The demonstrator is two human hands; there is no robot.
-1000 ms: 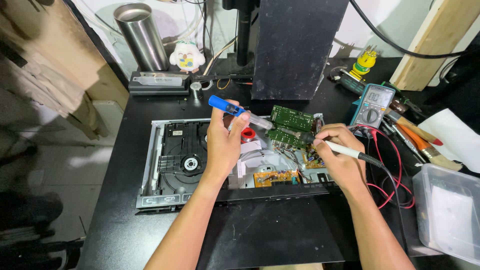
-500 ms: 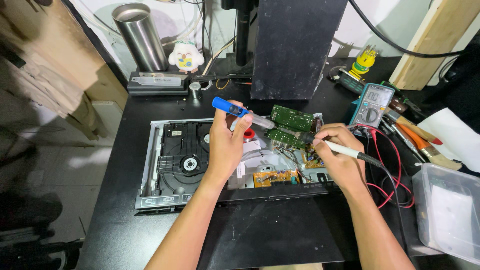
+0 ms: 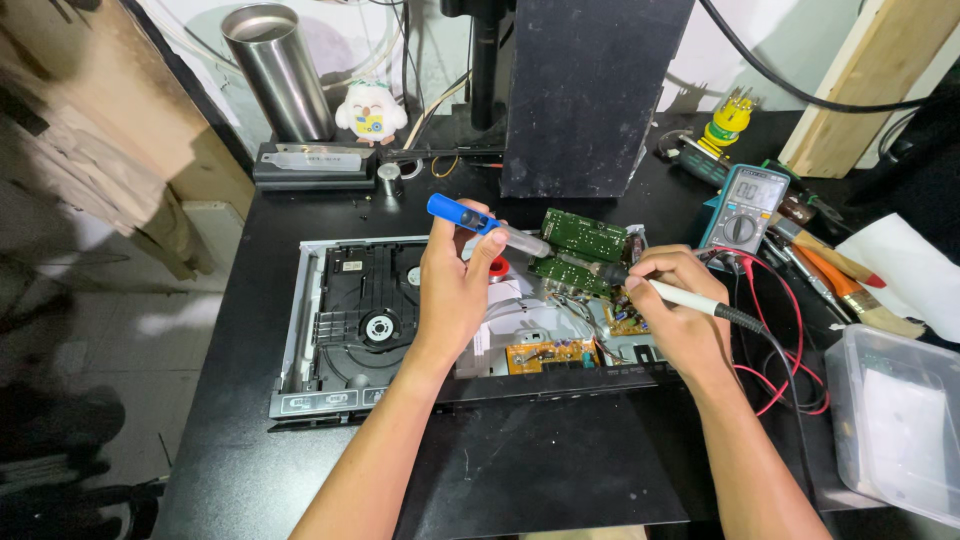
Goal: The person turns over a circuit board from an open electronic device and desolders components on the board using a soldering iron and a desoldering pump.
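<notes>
L hand (image 3: 455, 290) clenched round a desoldering pump (image 3: 487, 226), blue plastic plunger end w/ clear tube body, tilted, tip aimed down-right at the small green circuit boards (image 3: 580, 250). R hand (image 3: 680, 310) grips a soldering iron (image 3: 690, 298) pen-style, white handle, black cable off its back end, tip touching or just beside the green boards, can't tell which. Both hands over an opened disc player (image 3: 350, 320) at mid worktop (image 3: 560, 470): silver sheet-metal frame, black plastic disc drive w/ round hub on its left half, orange-brown board near its front edge. Worktop is matte black. Back edge: tall black box (image 3: 590, 90), shiny steel cylinder (image 3: 280, 70) at back-left corner, small white owl figure (image 3: 370, 110) beside it. Right side: grey-teal multimeter (image 3: 745, 205) w/ red leads looping toward the front, brushes w/ orange handles (image 3: 835, 275), clear plastic tub (image 3: 895, 420) at right edge, pale wood plank (image 3: 860, 90) leaning at back-right corner
</notes>
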